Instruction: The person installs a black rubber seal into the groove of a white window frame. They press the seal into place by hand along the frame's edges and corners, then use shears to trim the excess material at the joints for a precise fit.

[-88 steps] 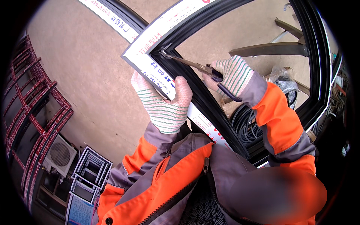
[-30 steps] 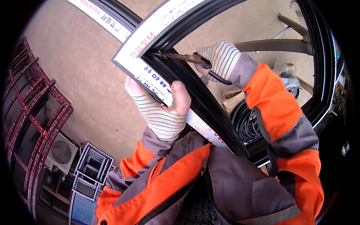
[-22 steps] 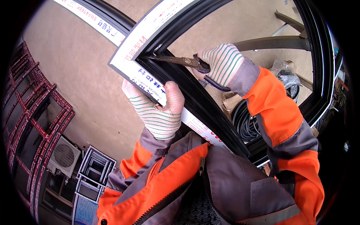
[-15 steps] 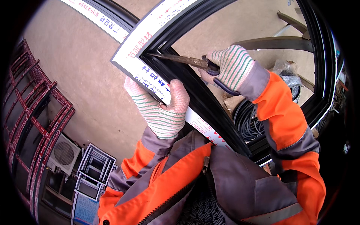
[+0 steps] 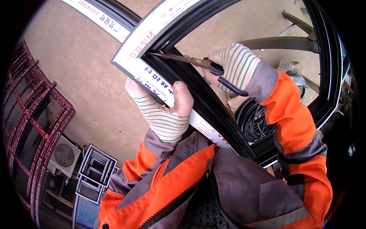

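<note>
A black window frame point(image 5: 213, 103) with white printed film along its outer face lies tilted before me. My left hand point(image 5: 162, 108), in a striped knit glove, grips the frame's near-left side, thumb over the film and fingers beneath, hidden. In my gloved right hand point(image 5: 236, 70) is a pair of scissors point(image 5: 198, 62) with dark handles, my fingers wrapped round them. The blades reach leftward over the frame, their tips in its inner corner groove. Whether the tips touch anything there is too small to tell.
Through the frame's opening show a coil of black rubber strip point(image 5: 251, 118), a clear plastic bag point(image 5: 291, 72) and dark curved bars point(image 5: 282, 44). Another film-covered profile point(image 5: 103, 19) extends at upper left. Red-wrapped frames point(image 5: 42, 110), an air-conditioner unit point(image 5: 65, 156) and small stacked frames point(image 5: 97, 164) stand left.
My right hand and the scissor handles have shifted slightly right, and the handles sit a little lower. The blade tips remain at the corner; my left hand keeps its hold.
</note>
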{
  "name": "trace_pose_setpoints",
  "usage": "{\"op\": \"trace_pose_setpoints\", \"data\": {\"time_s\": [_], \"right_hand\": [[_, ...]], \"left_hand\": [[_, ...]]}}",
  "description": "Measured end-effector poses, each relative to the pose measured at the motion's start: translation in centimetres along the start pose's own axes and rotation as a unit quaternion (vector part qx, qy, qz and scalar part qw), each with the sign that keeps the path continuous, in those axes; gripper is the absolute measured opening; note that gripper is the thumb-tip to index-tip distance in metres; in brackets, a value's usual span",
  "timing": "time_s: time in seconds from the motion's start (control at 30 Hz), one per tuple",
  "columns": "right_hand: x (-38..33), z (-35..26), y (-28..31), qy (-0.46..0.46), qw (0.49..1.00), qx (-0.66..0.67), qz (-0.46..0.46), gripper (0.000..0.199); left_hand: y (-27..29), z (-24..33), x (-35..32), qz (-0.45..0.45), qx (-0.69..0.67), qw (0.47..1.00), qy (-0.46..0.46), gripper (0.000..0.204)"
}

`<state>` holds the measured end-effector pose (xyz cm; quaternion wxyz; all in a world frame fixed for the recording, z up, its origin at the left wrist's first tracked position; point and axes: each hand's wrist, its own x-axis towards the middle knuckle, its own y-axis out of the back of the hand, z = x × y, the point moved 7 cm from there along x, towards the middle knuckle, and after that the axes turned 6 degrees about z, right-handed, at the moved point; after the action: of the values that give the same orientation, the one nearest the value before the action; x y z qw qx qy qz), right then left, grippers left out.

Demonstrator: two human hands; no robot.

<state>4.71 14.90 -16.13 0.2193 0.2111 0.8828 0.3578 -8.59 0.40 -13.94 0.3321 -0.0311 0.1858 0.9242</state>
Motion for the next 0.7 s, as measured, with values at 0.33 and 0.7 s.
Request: {"op": "trace_pose_setpoints", "data": {"time_s": [0.33,0.7], "right_hand": [[-0.4,-0.4,1.8,-0.038,0.999,0.012,-0.027,0.025],[0.8,0.0,0.5,-0.012,0.998,-0.04,-0.038,0.027]], "left_hand": [[-0.1,0.0,0.2,-0.007,-0.002,1.0,-0.016,0.081],[0.0,-0.2,0.1,0.001,0.008,1.0,-0.022,0.078]]}}
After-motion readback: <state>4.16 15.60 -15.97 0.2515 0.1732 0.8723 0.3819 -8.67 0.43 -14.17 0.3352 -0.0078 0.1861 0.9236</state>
